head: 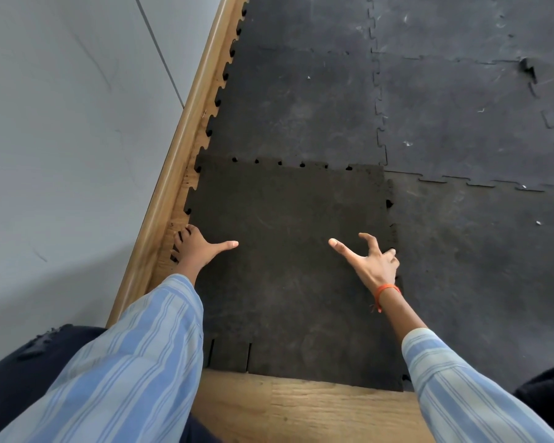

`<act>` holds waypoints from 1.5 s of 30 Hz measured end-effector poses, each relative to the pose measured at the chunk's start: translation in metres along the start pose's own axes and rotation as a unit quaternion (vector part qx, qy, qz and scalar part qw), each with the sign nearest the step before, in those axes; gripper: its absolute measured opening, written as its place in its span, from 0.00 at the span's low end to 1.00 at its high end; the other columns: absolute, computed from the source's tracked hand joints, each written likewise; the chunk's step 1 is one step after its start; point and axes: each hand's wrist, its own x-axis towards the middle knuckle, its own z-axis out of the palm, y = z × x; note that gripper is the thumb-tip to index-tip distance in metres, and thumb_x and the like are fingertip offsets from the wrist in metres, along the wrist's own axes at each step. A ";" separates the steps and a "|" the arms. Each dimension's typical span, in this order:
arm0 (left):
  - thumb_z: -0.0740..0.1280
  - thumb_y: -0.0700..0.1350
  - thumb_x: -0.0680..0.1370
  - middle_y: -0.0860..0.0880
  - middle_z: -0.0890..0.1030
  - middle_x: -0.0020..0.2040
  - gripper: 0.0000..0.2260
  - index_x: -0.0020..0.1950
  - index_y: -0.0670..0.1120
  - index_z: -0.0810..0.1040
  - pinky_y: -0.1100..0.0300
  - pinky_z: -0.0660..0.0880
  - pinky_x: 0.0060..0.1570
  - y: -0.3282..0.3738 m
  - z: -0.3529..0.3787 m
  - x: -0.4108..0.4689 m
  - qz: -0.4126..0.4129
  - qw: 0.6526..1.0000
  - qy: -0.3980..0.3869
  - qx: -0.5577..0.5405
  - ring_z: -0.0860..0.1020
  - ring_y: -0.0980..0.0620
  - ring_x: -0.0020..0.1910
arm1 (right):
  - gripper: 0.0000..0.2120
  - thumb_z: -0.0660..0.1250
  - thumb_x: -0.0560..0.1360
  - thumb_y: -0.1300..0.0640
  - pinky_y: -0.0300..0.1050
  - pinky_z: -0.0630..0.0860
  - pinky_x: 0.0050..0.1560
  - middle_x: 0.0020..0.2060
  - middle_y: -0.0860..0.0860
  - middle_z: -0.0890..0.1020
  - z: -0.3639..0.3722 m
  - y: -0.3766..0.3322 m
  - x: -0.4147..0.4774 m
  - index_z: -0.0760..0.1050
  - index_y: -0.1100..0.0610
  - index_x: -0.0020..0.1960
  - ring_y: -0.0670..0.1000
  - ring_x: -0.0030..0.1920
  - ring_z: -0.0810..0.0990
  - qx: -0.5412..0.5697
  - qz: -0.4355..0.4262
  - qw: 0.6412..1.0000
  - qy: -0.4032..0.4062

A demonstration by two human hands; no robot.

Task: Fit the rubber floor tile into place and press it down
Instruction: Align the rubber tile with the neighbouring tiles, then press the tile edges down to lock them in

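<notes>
Head view: a wooden skirting board (173, 174) runs along a grey wall (61, 123); laid mats (301, 91) lie beyond it, with bare wood floor (301, 410) nearest the viewer; a striped sleeve (147, 346) hides the tile corner beside the board. The rubber tile (285, 266) lies flat just beside the board, long axis parallel to it, toothed far edge meeting the mats. Left hand (199, 247): fingers curled over the board-side edge, thumb spread on top; right hand (371, 260), at the edge away from the board: fingers apart and bent, grip uncertain.

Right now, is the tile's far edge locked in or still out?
Partly out: the tile shows dark open gaps between tabs along its far seam.
</notes>
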 end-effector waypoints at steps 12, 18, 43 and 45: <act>0.73 0.68 0.64 0.42 0.48 0.79 0.57 0.79 0.42 0.47 0.38 0.51 0.74 -0.001 -0.002 -0.002 -0.001 1.000 -0.007 0.013 0.46 0.40 0.78 | 0.45 0.62 0.51 0.18 0.58 0.56 0.74 0.70 0.66 0.60 0.004 -0.001 0.002 0.68 0.38 0.63 0.66 0.72 0.55 -0.011 0.001 1.000 0.004; 0.72 0.68 0.64 0.42 0.47 0.80 0.56 0.79 0.43 0.46 0.38 0.50 0.74 -0.003 -0.002 -0.002 0.001 1.000 -0.014 0.006 0.44 0.40 0.78 | 0.44 0.61 0.48 0.18 0.58 0.55 0.74 0.71 0.66 0.59 0.003 -0.006 0.000 0.70 0.37 0.60 0.65 0.73 0.53 0.019 0.015 1.000 0.001; 0.62 0.78 0.61 0.39 0.31 0.76 0.64 0.77 0.41 0.33 0.36 0.40 0.72 0.041 0.048 -0.043 0.133 0.970 -0.084 0.183 0.32 0.40 0.75 | 0.24 0.67 0.74 0.51 0.52 0.65 0.63 0.62 0.64 0.71 0.018 0.025 0.004 0.73 0.67 0.62 0.64 0.64 0.69 0.043 -0.006 0.972 0.233; 0.61 0.79 0.61 0.39 0.30 0.76 0.63 0.76 0.41 0.32 0.35 0.40 0.71 0.042 0.054 -0.048 0.143 0.968 -0.082 0.190 0.31 0.40 0.75 | 0.28 0.66 0.75 0.51 0.49 0.59 0.69 0.66 0.66 0.67 0.019 0.035 0.003 0.67 0.70 0.67 0.65 0.68 0.65 -0.005 -0.036 0.970 0.242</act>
